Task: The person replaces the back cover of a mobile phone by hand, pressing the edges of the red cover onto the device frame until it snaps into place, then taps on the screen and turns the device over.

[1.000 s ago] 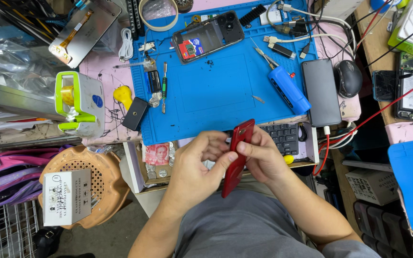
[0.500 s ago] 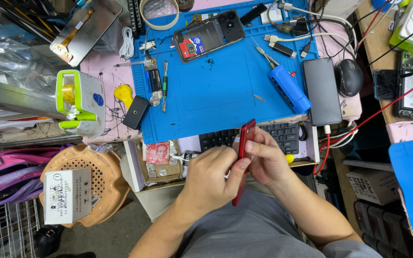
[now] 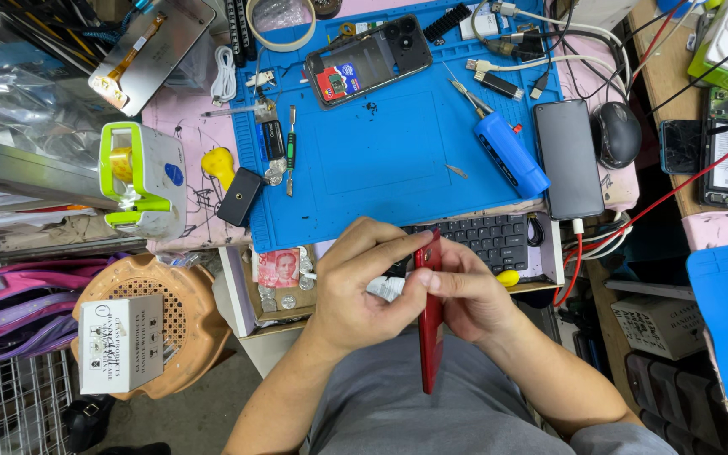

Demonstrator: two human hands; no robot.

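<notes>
1. Below the counter's front edge, over the person's lap, both hands meet around a red phone (image 3: pixel 430 324) held on edge, its thin side toward the camera.
2. The left hand (image 3: pixel 364 291) is curled closed on the phone's upper part, fingers (image 3: pixel 372 244) bent over the top and thumb pressed against the edge.
3. The right hand (image 3: pixel 469 295) is closed against the phone's other face, its thumb lying on the red edge beside the left thumb.
4. The phone's lower end hangs free over the grey shirt (image 3: pixel 431 413).
5. Just behind the hands sits a black keyboard (image 3: pixel 490 236) on a pull-out shelf.
6. Farther back on the blue mat (image 3: pixel 381 160) lie a blue screwdriver (image 3: pixel 511 154) and an opened phone (image 3: pixel 370 59); a dark phone (image 3: pixel 568 158) lies just beside the mat, well apart from the hands.
</notes>
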